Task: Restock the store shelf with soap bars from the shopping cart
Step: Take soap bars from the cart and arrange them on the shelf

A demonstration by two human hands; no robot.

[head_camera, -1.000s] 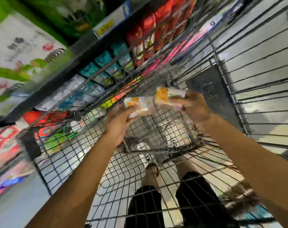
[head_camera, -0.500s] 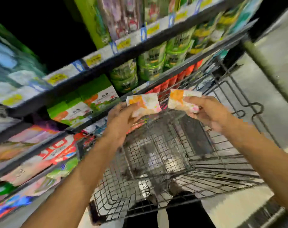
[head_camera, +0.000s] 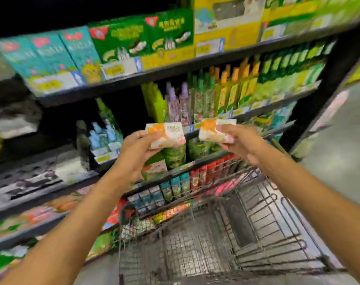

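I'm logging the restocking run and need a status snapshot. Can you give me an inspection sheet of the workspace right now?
Surface: dark store shelves, several tiers, packed with goods; image blurred.
Job's things: two soap bars in white-and-orange wrappers, left soap bar and right soap bar, both raised in front of the shelves, above the shopping cart; no other soap visible in the cart's wire basket.
Clutter: green and teal boxes on the upper tier, bottles on the middle tier.
Hands: left hand grips the left bar; right hand grips the right bar.
Cables: nothing seen.
Surroundings: grey aisle floor at right.

Bare forearms, no sleeves, hands (head_camera: 134,149) ungloved.
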